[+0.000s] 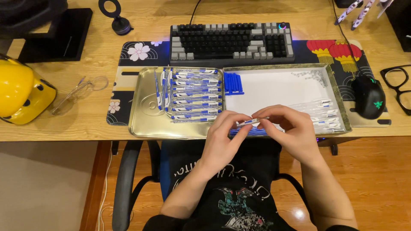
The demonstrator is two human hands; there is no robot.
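Nearest to us, the left hand [222, 139] and the right hand [289, 132] meet over the front edge of the tabletop [55, 124]. Both pinch one slim pen [252, 121] between them: left fingertips on its blue-marked end, right fingertips closed on the other end. The pen lies nearly level, just above the front rim of the right tray [340, 107].

We count two shallow metal trays side by side, touching. The left tray [147, 124] carries a stack of assembled pens [195, 96], roughly a dozen in rows, with about three more standing crosswise at their left; exact count unclear. The right tray holds one block of blue caps [233, 83] at its back-left corner, a scatter of tiny clear parts [312, 76] at its back right, some clear barrels [327, 115] at the right side, perhaps six, and blue refills [246, 131] partly hidden under the hands.

Behind the trays: one keyboard [231, 42] on one patterned desk mat [137, 53]. One black mouse [368, 96] to the right, one pair of black glasses [398, 87] beyond it. On the left, one pair of clear glasses [81, 90] and one yellow helmet [21, 94].
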